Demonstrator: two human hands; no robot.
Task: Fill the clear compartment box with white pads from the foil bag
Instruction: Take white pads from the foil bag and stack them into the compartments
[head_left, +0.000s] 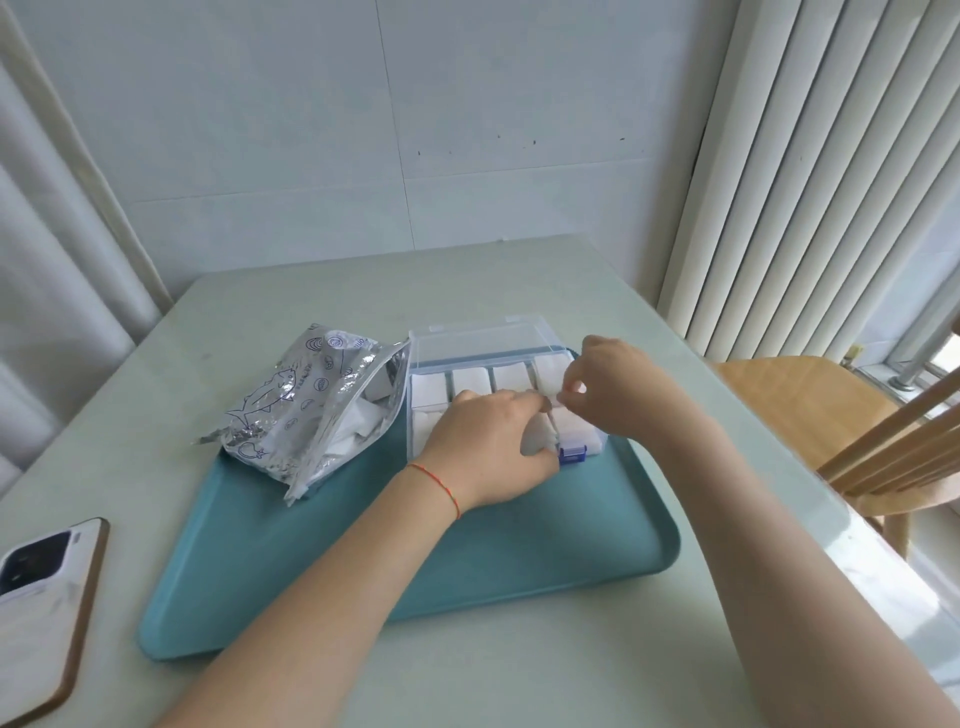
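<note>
Box (488, 358), clear plastic, sits on the far right part of a teal tray (467, 551), lid tipped open toward the wall. Far row of compartments holds white pads (470, 382); the near row is partly hidden by the hands, and pads show at its left and right ends. Blue latch (571, 453) shows at the box's near edge.

Left hand (488, 447) reaches over the near row of the box, fingers curled; grip holds a wad of white pads (540, 439) against the palm, just left of the latch. Red string on that wrist.

Right hand (615, 387) hovers over the right end of the box; grip is a thumb-and-finger pinch on one pad (553, 384) above the far right compartment.

Foil bag (311, 410) lies left of the box, touching it, half on the tray, mouth open toward the box, more pads visible inside.

Phone (41, 603) lies face down on the counter (291, 306), well left of the tray. Wooden chair (810, 405) stands right of the counter.
</note>
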